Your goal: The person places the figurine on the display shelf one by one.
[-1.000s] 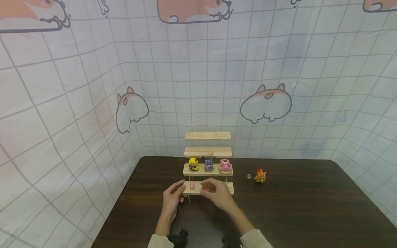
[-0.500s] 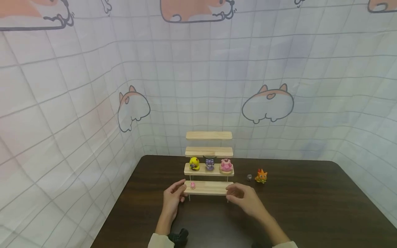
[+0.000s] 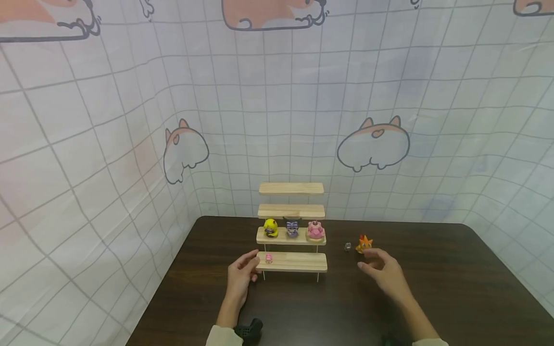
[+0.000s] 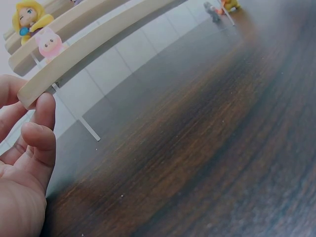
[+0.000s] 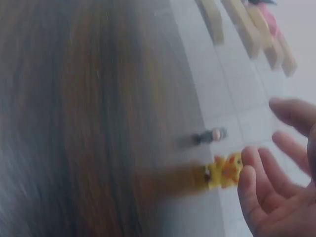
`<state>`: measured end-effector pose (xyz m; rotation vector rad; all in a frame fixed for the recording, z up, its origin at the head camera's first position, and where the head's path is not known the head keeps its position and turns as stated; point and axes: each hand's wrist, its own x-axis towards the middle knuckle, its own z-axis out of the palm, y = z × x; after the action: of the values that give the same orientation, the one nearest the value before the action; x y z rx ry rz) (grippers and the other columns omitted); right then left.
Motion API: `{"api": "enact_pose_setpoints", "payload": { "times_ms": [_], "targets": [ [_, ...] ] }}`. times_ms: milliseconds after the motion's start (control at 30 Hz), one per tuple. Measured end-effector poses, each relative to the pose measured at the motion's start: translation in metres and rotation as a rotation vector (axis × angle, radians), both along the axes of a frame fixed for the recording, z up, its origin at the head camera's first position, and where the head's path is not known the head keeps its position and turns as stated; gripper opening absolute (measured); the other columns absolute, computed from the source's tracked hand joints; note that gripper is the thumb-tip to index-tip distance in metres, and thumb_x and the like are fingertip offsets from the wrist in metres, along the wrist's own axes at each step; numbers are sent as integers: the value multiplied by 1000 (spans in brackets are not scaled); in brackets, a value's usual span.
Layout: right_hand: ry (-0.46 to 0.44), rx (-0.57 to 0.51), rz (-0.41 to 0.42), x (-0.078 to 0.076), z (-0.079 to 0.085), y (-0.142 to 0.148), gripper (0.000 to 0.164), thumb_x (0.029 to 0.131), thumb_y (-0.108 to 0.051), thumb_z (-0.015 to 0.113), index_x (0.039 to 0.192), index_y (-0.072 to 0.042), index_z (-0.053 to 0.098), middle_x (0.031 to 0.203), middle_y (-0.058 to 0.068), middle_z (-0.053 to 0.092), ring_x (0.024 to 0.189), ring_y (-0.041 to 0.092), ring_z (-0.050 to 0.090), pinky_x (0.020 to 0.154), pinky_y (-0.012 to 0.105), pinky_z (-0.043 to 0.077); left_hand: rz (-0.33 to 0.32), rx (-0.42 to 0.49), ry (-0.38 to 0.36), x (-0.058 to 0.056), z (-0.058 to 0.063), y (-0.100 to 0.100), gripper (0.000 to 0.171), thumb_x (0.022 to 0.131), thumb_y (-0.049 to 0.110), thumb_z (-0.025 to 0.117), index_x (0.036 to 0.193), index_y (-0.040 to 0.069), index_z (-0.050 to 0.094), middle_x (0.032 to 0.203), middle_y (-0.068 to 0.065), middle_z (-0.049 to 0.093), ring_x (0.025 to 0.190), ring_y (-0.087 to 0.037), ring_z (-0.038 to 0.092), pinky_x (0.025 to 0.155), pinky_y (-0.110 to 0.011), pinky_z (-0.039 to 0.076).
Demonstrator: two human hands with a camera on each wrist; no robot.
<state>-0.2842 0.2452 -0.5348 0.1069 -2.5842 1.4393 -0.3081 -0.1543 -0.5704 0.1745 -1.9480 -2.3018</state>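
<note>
Left hand [image 3: 241, 273]: its fingers pinched the left end of the lowest shelf.
Right hand [image 3: 386, 274]: its fingers were spread and slightly bent at the near right side of the orange figurine; whether they touched it could not be told.
Orange figurine [image 3: 364, 243]: stood on the table [image 3: 441, 283], to the right of the shelves, its lower edge close to the right fingertips.
Grey figurine [image 3: 348, 247]: was smaller, and stood just left of the orange figurine.
Lowest shelf [image 3: 298, 262]: was of pale wood on thin legs, and bore a small pink figurine [image 3: 269, 258] near its left end.
Second shelf [image 3: 281, 238]: bore, from left to right, a yellow-haired figurine [image 3: 270, 228], a purple figurine [image 3: 292, 229] and a larger pink figurine [image 3: 315, 230].
Third shelf [image 3: 291, 210] and top shelf [image 3: 291, 188]: rose behind in steps.
Backdrop [image 3: 277, 96]: was a pale gridded cloth with printed corgis.
</note>
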Motion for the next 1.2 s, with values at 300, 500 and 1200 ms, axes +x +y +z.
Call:
{"api": "enact_pose_setpoints", "payload": {
  "times_ms": [300,500,1200],
  "targets": [
    [-77,-35,-59,-17,-10,25,67,94,-37,76,148,-10,47,143,22,54,101,15,66,76,29,54,2,3,2,0,0,0,42,97,18,72,134,0,65,81,2,67,65,-10,62,51,-19,45],
    [-119,-98,-29,-28,-15,30,73,93,-30,77,151,-5,41,146,27,49,91,2,64,75,25,56,-7,4,9,0,-1,0,42,97,18,71,135,0,64,83,2,68,65,-10,62,51,-20,46],
    [-149,-102,-21,-56,-20,27,63,96,-23,74,150,-5,47,149,32,46,92,18,68,72,28,58,-5,10,8,1,1,0,40,96,16,72,133,1,66,80,2,67,64,-11,62,51,-19,45]
  ]
}}
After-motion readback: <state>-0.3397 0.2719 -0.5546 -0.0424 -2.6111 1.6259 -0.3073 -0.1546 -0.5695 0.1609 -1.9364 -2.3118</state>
